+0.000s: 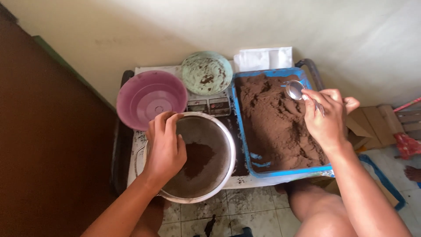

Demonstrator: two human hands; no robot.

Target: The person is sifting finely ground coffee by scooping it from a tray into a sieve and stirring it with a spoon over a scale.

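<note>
Round sieve, white-rimmed, with dark mesh: sitting directly under the left hand, carrying a small heap of brown powder just right of the palm. Left hand: gripping the sieve's near-left rim, fingers curled over the edge and closed on it, thumb toward the mesh. Metal pot showing as a thin rim and handle just left of that wrist, beneath the sieve.

Right hand: closed around the handle of a metal spoon, fingers folded, thumb out to the right. Spoon bowl projecting beyond the fingertips, up and to the left, appearing empty and shiny, hovering over the far end of the blue tray. Tray lying under and left of the right hand, filled with loose brown powder, surface furrowed and uneven.

Purple plastic bowl: standing just beyond the left hand's fingertips, tilted, its edge close to the sieve rim. Pale green bowl, smeared with brown residue: further beyond, between the two hands. Small digital scale: lying between the green bowl and the sieve. Folded white paper: resting beyond the tray. All items sitting on a low white surface dusted with powder.
</note>
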